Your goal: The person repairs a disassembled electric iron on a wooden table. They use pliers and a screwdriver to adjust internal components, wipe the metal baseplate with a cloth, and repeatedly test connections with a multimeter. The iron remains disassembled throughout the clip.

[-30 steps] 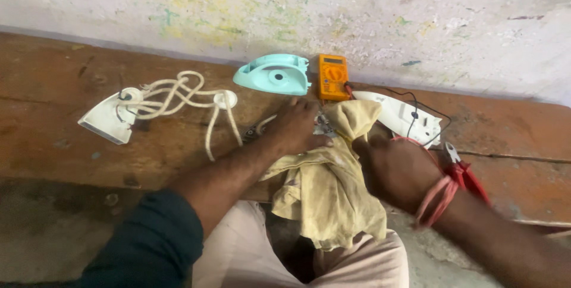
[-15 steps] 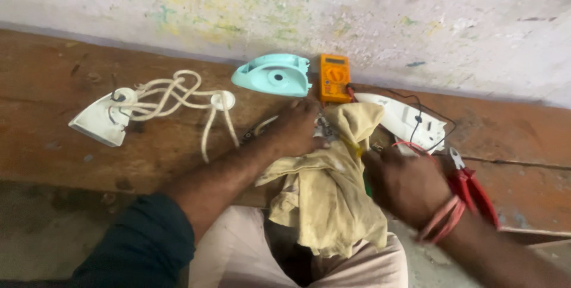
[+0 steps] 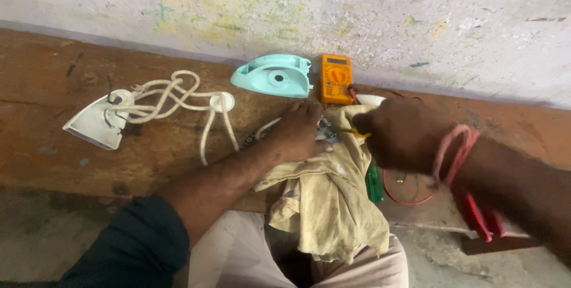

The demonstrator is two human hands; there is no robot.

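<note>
My left hand (image 3: 300,132) lies on the wooden bench (image 3: 53,74), fingers curled over a small metal part (image 3: 324,133) at the top of a crumpled yellow cloth (image 3: 330,205). My right hand (image 3: 399,134), with a red thread around the wrist, is closed on a yellow-handled tool (image 3: 358,134) whose tip meets that metal part. The hands are almost touching. Most of the metal part is hidden under my fingers and the cloth.
A teal iron cover (image 3: 276,77) and an orange multimeter (image 3: 336,77) stand by the wall. At the left lie a white iron base (image 3: 95,123) and its coiled white cord (image 3: 172,95). A green screwdriver (image 3: 375,182), a red wire loop (image 3: 405,188) and red pliers (image 3: 479,216) lie under my right arm.
My right hand has moved up and left from the bench's right side to the metal part and now shows a yellow-handled tool. My left hand has stayed in place.
</note>
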